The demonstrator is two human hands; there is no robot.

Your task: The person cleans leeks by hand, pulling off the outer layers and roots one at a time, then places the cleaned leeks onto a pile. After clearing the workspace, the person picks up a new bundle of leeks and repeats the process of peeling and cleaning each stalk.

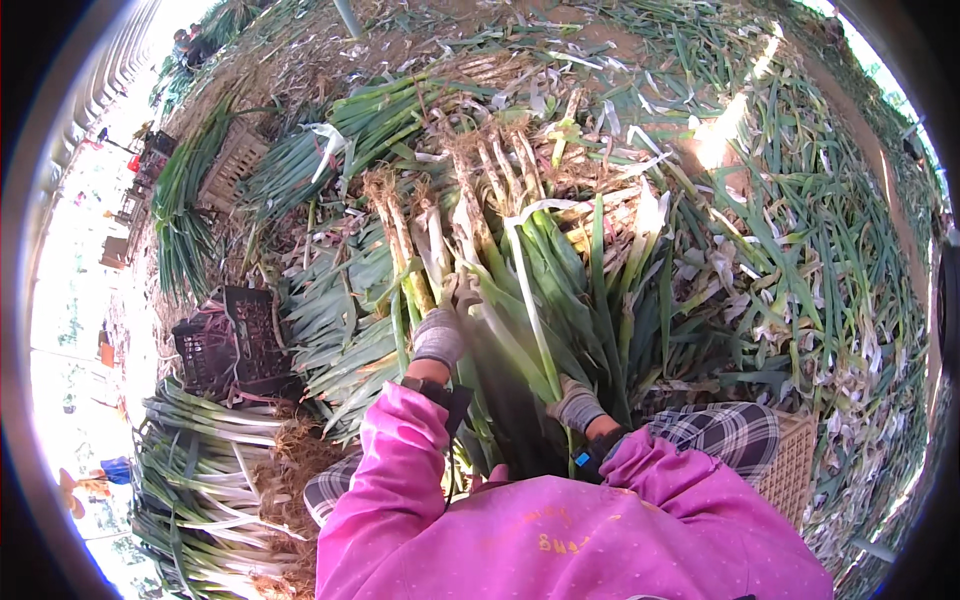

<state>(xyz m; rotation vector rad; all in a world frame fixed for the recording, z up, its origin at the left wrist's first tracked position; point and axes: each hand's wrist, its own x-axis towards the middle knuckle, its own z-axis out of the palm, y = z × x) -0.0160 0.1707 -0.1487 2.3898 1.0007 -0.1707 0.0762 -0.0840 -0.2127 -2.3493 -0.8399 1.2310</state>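
Leeks (500,328) lie on the heap (565,265), over whose left part the gloved left hand (455,300) clasps some, ideally firmly, while at its near side the right hand (578,403) grips a pale strip (530,310), ideally pulled steadily, and nearer the wearer yellow lettering (573,547) marks a pink garment (700,540).

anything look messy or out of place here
Yes: loose, long green and whitish leaves lie strewn all over the right side, pointing every way, unlike the aligned white-stemmed green stalks at lower left.
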